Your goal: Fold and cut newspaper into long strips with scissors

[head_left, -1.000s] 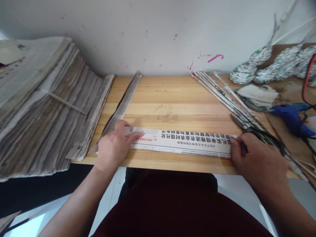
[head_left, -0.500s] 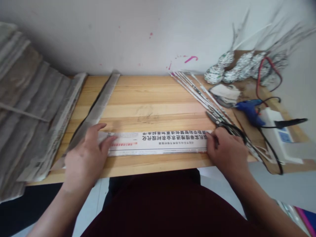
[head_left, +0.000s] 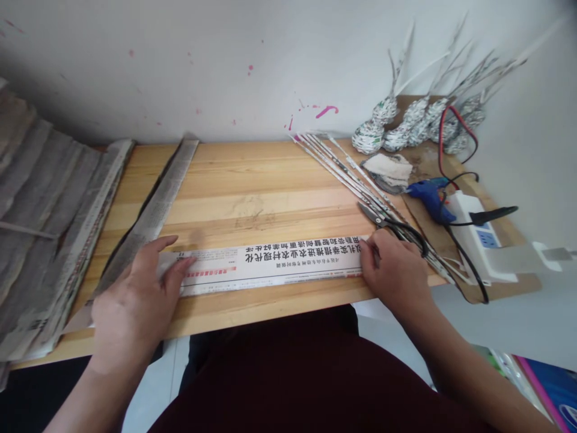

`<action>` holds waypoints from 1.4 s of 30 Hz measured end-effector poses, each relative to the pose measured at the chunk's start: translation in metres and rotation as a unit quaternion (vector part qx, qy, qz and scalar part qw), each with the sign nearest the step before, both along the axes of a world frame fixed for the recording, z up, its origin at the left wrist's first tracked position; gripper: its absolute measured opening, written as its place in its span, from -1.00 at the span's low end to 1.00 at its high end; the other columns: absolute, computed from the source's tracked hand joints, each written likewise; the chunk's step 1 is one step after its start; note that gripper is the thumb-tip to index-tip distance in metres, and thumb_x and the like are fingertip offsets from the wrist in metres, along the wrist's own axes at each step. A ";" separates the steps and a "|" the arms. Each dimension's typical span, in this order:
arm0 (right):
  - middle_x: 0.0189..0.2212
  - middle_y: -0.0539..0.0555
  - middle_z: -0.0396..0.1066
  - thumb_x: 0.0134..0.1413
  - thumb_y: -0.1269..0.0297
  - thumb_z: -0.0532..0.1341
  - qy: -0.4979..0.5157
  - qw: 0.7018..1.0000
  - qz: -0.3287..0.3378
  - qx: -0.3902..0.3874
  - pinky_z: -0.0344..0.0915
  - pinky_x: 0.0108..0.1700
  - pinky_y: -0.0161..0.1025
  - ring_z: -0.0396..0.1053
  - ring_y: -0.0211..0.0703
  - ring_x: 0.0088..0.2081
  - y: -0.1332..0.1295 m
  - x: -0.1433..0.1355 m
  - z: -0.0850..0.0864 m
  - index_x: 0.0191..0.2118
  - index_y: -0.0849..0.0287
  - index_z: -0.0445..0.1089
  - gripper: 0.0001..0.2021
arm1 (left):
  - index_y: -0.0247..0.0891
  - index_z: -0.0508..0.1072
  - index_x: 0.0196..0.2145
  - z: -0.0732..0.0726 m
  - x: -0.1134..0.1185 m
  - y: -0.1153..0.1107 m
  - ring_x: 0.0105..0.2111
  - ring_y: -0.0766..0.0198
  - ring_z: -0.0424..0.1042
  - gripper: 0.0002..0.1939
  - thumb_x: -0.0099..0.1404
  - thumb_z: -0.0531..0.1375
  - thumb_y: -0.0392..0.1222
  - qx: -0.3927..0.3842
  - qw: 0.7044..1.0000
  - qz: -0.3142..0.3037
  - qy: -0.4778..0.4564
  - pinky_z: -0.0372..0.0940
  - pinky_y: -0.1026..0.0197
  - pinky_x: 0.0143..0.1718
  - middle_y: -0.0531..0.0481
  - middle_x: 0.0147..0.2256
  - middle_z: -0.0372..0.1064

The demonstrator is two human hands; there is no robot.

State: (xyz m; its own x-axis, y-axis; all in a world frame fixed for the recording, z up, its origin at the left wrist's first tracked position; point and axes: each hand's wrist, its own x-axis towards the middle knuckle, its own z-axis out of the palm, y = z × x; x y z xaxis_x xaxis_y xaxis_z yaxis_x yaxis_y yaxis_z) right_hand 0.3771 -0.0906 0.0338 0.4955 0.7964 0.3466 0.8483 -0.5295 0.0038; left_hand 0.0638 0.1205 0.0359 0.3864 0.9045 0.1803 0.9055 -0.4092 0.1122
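Observation:
A long newspaper strip (head_left: 270,264), printed with black and red characters, lies along the front of the wooden table. At its left end is my left hand (head_left: 135,294), thumb over the paper and index finger lifted apart from it; the other fingers are mostly hidden. The strip's right end is pinched by my right hand (head_left: 396,270), with fingers curled in. Just behind that hand are black-handled scissors (head_left: 383,222), their blades pointing to the back left. Beyond my left hand lie more newspaper strips (head_left: 166,192), stacked at a slant.
Piled newspaper (head_left: 40,240) fills the left side. Thin rolled paper sticks (head_left: 338,165) lie slanting at right. Behind are woven paper pieces (head_left: 376,129), a cloth (head_left: 388,171), a blue glue gun (head_left: 430,198) with cables, and a white power strip (head_left: 473,240). A wall (head_left: 180,72) backs the table (head_left: 216,180).
The view has turned a little to the right, so the whole scene sits further left. Both hands keep their places at the ends of the strip, which now looks slightly tilted.

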 end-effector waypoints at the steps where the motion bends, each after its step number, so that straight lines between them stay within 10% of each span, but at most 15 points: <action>1: -0.54 0.01 0.37 0.28 0.23 0.11 0.004 1.000 -0.003 -0.006 0.03 -0.29 -0.19 0.28 -0.12 -0.46 0.000 0.000 0.000 -0.43 0.08 0.17 -0.77 | -0.13 0.33 0.21 0.000 0.000 0.000 -0.41 0.03 0.44 -0.44 0.45 -0.04 0.22 0.000 1.000 0.000 0.000 0.21 0.06 -0.39 -0.15 -0.27 0.50; 26: -0.68 -0.07 -0.05 0.10 0.10 0.16 0.084 0.992 -0.076 -0.063 -0.08 -0.45 -0.20 -0.16 -0.13 -0.61 0.022 0.006 0.015 -0.51 -0.03 0.09 -0.74 | -0.21 0.26 0.25 -0.002 -0.008 -0.012 -0.30 0.09 0.59 -0.45 0.41 0.17 0.07 -0.028 0.998 0.029 -0.050 0.34 0.17 -0.37 -0.09 -0.24 0.56; 36: -0.60 0.01 0.19 0.13 0.12 0.06 0.047 0.996 -0.054 -0.049 -0.05 -0.33 -0.13 0.01 -0.12 -0.56 0.021 0.006 0.006 -0.47 0.02 0.07 -0.79 | -0.19 0.29 0.23 -0.002 -0.004 -0.015 -0.24 0.05 0.57 -0.50 0.44 0.13 0.06 -0.006 0.999 0.020 -0.025 0.37 0.14 -0.34 -0.17 -0.05 0.54; 42: -0.45 0.12 0.44 0.30 0.15 0.03 -0.013 0.998 -0.007 -0.068 0.04 -0.23 -0.11 0.26 -0.08 -0.45 0.016 0.005 0.000 -0.36 0.09 0.20 -0.79 | -0.09 0.38 0.22 -0.004 -0.014 -0.017 0.11 -0.17 0.33 -0.56 0.44 0.12 0.01 0.112 0.992 -0.058 0.009 0.30 -0.17 0.07 -0.30 0.15 0.31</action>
State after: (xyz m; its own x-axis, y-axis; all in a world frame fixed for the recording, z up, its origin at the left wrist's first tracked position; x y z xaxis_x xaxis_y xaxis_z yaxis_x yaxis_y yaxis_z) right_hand 0.3825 -0.0751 0.0334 0.4997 0.8295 0.2494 0.8390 -0.5351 0.0986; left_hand 0.0498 0.1032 0.0318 0.4901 0.7924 0.3632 0.8523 -0.5230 -0.0089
